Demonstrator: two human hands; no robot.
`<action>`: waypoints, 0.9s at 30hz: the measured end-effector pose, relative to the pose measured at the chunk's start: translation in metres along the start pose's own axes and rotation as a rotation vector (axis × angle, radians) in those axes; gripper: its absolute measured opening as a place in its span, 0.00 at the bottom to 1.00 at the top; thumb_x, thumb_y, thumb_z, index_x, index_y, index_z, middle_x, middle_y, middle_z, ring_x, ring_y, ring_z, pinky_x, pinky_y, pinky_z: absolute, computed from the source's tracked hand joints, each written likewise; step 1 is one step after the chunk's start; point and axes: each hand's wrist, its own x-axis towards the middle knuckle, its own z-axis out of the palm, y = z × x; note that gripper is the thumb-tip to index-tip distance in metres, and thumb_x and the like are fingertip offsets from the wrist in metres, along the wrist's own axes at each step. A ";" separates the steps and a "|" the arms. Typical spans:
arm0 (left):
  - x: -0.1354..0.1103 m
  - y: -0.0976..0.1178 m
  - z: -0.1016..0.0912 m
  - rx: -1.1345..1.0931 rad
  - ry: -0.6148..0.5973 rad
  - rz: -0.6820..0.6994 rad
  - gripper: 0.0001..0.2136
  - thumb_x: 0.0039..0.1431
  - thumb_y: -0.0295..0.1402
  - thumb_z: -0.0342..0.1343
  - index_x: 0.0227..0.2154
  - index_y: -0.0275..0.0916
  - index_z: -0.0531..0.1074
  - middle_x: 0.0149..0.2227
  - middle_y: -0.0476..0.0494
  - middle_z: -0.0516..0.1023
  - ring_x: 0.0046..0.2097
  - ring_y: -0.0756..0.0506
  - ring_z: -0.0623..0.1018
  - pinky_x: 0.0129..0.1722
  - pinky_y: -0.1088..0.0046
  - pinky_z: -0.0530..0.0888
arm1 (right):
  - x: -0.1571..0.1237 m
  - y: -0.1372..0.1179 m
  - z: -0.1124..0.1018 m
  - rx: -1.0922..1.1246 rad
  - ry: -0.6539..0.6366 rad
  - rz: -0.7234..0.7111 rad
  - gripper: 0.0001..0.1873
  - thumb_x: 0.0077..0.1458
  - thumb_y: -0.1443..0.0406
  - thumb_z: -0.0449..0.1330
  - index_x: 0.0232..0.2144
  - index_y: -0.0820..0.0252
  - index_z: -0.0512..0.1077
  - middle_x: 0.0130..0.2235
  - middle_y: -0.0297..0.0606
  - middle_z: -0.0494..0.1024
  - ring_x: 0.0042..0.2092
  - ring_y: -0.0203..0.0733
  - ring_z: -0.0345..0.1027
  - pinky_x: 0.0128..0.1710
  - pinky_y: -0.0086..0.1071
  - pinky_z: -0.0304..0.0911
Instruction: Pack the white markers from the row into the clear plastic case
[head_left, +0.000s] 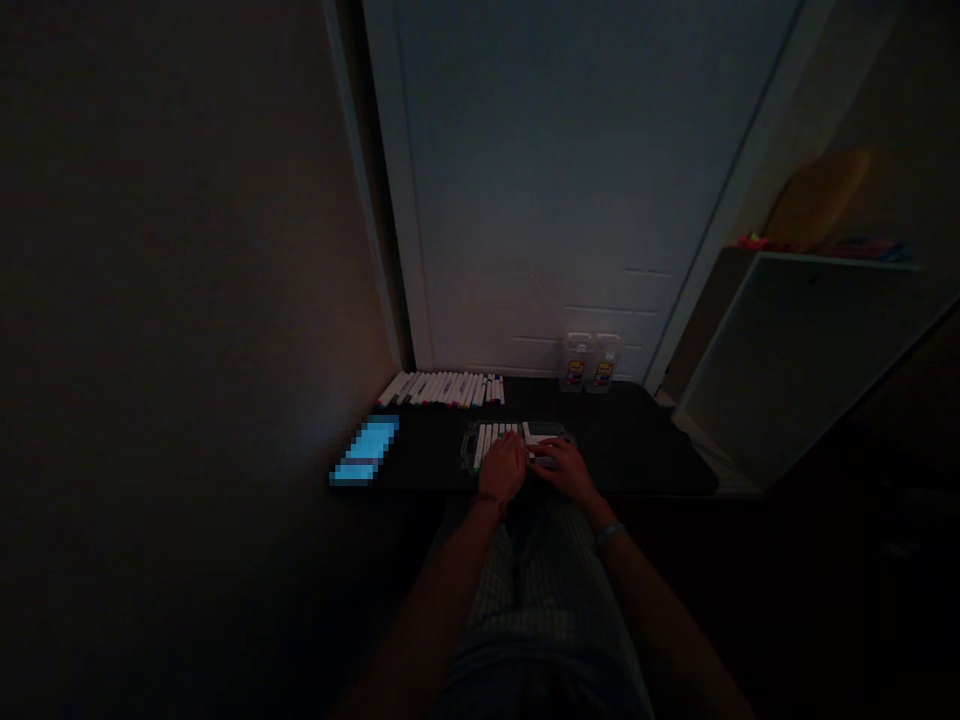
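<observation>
White markers (489, 440) lie side by side in an opened clear plastic case (468, 448) near the front of a dark tabletop. My left hand (502, 468) rests flat over the right end of this row, fingers extended and close together. Just right of it, my right hand (564, 468) has its fingertips bent around a white marker (526, 437) with a dark reddish lower end. That marker tilts slightly over the case's right half, which the right hand partly covers. In the dim light the exact finger contact is hard to see.
Several white markers with coloured ends (442, 390) form a row along the back left. Two clear plastic cases (589, 363) stand upright at the back against a white door (525, 200). A glowing, pixelated device (366, 450) lies at the left edge. A cabinet (795, 340) stands right.
</observation>
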 end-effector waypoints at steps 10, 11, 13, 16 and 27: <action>0.001 0.002 -0.004 0.032 0.006 -0.068 0.19 0.66 0.32 0.33 0.47 0.36 0.69 0.51 0.41 0.72 0.56 0.47 0.67 0.57 0.67 0.61 | 0.002 -0.001 -0.004 -0.066 -0.060 -0.139 0.17 0.51 0.53 0.60 0.43 0.48 0.73 0.40 0.36 0.76 0.44 0.44 0.64 0.47 0.39 0.59; 0.002 0.002 -0.005 0.023 0.004 -0.064 0.19 0.66 0.32 0.33 0.48 0.37 0.69 0.52 0.42 0.72 0.56 0.48 0.67 0.57 0.68 0.61 | 0.003 -0.002 -0.005 -0.080 -0.060 -0.147 0.17 0.51 0.53 0.60 0.43 0.48 0.73 0.41 0.37 0.75 0.44 0.45 0.64 0.47 0.39 0.59; 0.002 0.003 -0.006 0.009 -0.007 -0.040 0.19 0.66 0.31 0.32 0.48 0.39 0.69 0.52 0.44 0.71 0.55 0.48 0.67 0.57 0.68 0.60 | 0.003 -0.003 -0.006 -0.097 -0.049 -0.153 0.17 0.51 0.53 0.60 0.44 0.47 0.73 0.44 0.37 0.74 0.46 0.45 0.64 0.48 0.40 0.58; 0.003 0.003 -0.008 -0.004 -0.029 -0.039 0.19 0.66 0.31 0.32 0.48 0.39 0.69 0.51 0.45 0.73 0.55 0.48 0.67 0.57 0.67 0.60 | 0.003 -0.004 -0.007 -0.083 -0.040 -0.167 0.17 0.52 0.54 0.60 0.45 0.47 0.72 0.49 0.36 0.72 0.49 0.44 0.63 0.49 0.39 0.58; 0.001 0.002 -0.005 0.011 -0.032 -0.059 0.19 0.66 0.33 0.33 0.52 0.38 0.65 0.52 0.45 0.72 0.56 0.48 0.66 0.58 0.67 0.59 | 0.001 -0.007 -0.006 -0.029 -0.054 -0.170 0.18 0.53 0.56 0.60 0.46 0.50 0.71 0.50 0.35 0.73 0.50 0.42 0.65 0.51 0.38 0.57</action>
